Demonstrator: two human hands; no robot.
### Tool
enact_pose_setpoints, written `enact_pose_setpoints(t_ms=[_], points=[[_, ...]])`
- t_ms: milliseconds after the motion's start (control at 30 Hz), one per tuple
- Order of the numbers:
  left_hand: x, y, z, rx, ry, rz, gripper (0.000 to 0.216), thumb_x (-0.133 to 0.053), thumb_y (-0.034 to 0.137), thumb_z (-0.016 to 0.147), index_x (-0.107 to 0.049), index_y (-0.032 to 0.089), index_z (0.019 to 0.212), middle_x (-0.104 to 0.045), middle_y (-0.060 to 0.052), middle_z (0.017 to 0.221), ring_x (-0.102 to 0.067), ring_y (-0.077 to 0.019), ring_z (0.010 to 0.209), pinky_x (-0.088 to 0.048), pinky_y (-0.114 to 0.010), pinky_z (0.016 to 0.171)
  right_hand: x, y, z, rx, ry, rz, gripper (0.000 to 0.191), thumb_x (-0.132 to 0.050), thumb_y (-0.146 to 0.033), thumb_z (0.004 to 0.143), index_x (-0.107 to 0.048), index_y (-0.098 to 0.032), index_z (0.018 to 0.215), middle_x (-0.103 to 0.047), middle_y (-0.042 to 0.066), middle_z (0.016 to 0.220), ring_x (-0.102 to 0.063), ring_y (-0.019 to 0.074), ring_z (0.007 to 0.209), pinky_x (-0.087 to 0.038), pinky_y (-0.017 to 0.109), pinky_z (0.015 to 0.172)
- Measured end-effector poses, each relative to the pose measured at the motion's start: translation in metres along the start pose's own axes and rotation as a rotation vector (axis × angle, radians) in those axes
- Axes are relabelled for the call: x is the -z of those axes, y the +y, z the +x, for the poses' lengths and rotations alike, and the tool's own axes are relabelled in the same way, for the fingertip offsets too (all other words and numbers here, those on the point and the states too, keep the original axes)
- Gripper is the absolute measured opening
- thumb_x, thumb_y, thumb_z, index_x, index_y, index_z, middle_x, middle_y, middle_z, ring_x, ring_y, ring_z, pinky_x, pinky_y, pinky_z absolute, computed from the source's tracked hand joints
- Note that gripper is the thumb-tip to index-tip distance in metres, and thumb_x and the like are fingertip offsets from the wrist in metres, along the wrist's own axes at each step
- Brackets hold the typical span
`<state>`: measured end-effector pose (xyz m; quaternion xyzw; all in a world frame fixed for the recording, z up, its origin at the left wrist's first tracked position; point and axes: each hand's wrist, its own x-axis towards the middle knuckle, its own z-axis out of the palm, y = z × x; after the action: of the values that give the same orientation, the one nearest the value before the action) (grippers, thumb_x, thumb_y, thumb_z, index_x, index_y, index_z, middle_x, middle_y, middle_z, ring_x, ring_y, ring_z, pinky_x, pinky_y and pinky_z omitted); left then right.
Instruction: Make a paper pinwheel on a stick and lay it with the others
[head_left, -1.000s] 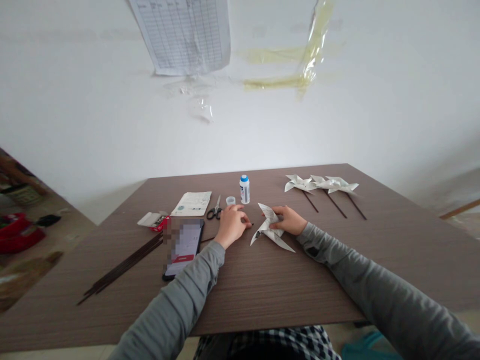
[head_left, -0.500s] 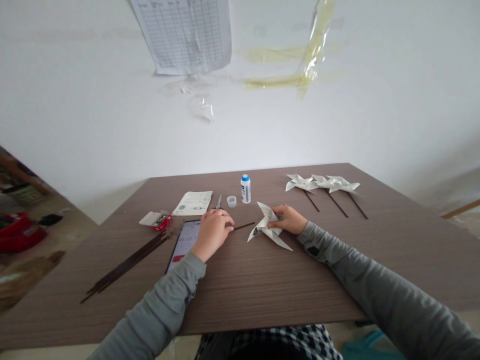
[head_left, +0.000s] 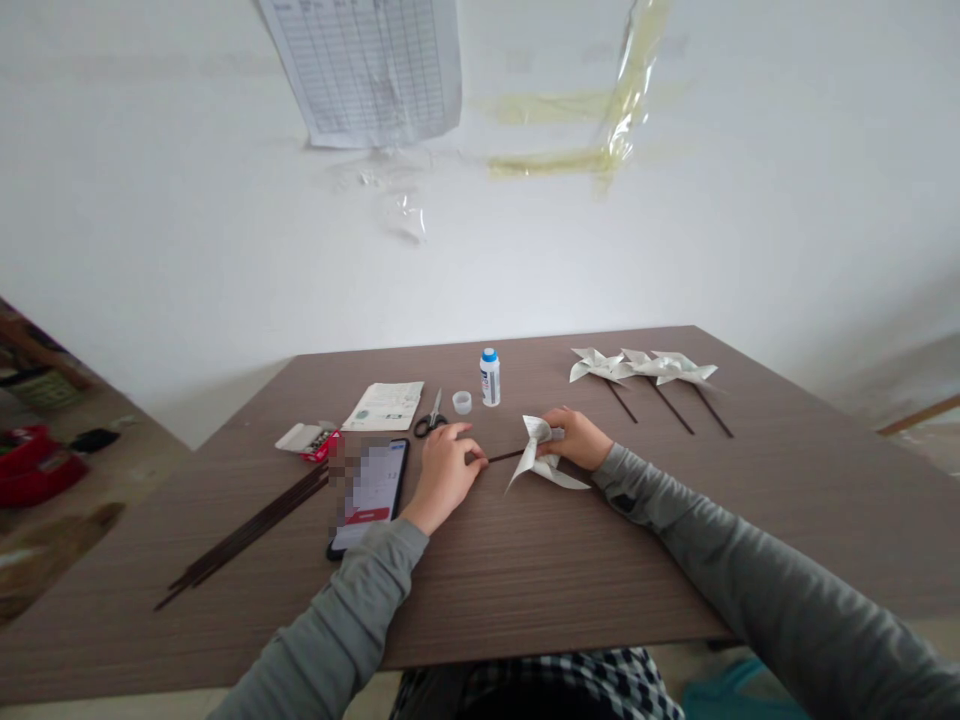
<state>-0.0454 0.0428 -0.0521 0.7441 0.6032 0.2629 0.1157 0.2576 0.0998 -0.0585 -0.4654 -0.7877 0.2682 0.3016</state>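
Observation:
My right hand (head_left: 574,438) grips a folded white paper pinwheel (head_left: 541,462), tilted up off the brown table (head_left: 525,560). My left hand (head_left: 444,472) is closed around one end of a thin dark stick (head_left: 504,456). The stick's other end points at the pinwheel and reaches its back. Both sleeves are grey.
Three finished pinwheels on sticks (head_left: 645,368) lie at the far right. A glue bottle (head_left: 489,377), its cap (head_left: 462,402), scissors (head_left: 430,420), a paper sheet (head_left: 385,405), a small red box (head_left: 309,440), a phone (head_left: 369,494) and a bundle of dark sticks (head_left: 247,535) lie to the left.
My left hand drew back to the left, then brought the stick right toward the pinwheel. My right hand tipped the pinwheel up from lying flat.

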Motion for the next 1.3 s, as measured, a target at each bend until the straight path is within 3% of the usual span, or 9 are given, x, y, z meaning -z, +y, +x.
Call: enact_pose_setpoints(t_ms=[100,333,533,633,1033,1300], points=[[-0.0073,-0.0002,0.0000,-0.010,0.025,-0.073,0.025,-0.102,0.006,0.095,-0.097,0.028,0.084,-0.093,-0.012,0.159,-0.079,-0.0427,0.160,-0.059,-0.070,0.145,-0.0036,0.0008,0.0001,0.009,0.015,-0.033,0.019,-0.111,-0.028,0.081,-0.101,-0.030,0.097,-0.102,0.008,0.112,-0.095,0.0441,0.123,-0.055,0.073,0.144],[-0.0094,-0.0038,-0.0013,0.011,0.024,-0.158,0.027,-0.100,0.004,0.095,-0.094,0.026,0.081,-0.092,-0.013,0.154,-0.080,-0.0406,0.155,-0.056,-0.070,0.146,-0.0086,-0.0018,0.0030,-0.051,-0.004,-0.064,0.014,-0.109,-0.029,0.085,-0.100,-0.027,0.096,-0.101,0.008,0.109,-0.096,0.0396,0.112,-0.064,0.060,0.132],[-0.0064,-0.0048,-0.0020,0.035,0.008,-0.165,0.024,-0.100,0.006,0.096,-0.095,0.026,0.083,-0.091,-0.014,0.158,-0.076,-0.0420,0.161,-0.053,-0.070,0.148,-0.0083,-0.0046,0.0062,-0.074,-0.039,0.069,0.015,-0.108,-0.029,0.079,-0.099,-0.026,0.090,-0.100,0.007,0.100,-0.096,0.0384,0.105,-0.072,0.044,0.105],[-0.0058,-0.0047,-0.0019,0.045,0.003,-0.165,0.024,-0.101,0.007,0.096,-0.095,0.026,0.084,-0.090,-0.014,0.158,-0.076,-0.0423,0.161,-0.053,-0.070,0.148,-0.0081,-0.0045,0.0064,-0.080,-0.027,0.103,0.016,-0.109,-0.027,0.074,-0.099,-0.026,0.087,-0.099,0.006,0.097,-0.095,0.0380,0.102,-0.073,0.042,0.100],[-0.0039,-0.0025,-0.0026,0.067,-0.018,-0.147,0.021,-0.099,0.008,0.099,-0.098,0.025,0.087,-0.089,-0.016,0.163,-0.074,-0.0434,0.164,-0.051,-0.070,0.149,-0.0079,-0.0024,0.0085,-0.113,-0.054,0.132,0.020,-0.107,-0.023,0.074,-0.100,-0.024,0.093,-0.100,0.006,0.102,-0.095,0.0397,0.110,-0.072,0.045,0.108],[-0.0034,-0.0025,-0.0027,0.064,-0.018,-0.142,0.021,-0.099,0.008,0.098,-0.098,0.026,0.088,-0.090,-0.014,0.161,-0.076,-0.0421,0.163,-0.052,-0.069,0.149,-0.0084,-0.0057,0.0085,-0.156,-0.045,0.194,0.019,-0.106,-0.022,0.070,-0.097,-0.024,0.086,-0.099,0.005,0.097,-0.095,0.0389,0.104,-0.073,0.044,0.102]])
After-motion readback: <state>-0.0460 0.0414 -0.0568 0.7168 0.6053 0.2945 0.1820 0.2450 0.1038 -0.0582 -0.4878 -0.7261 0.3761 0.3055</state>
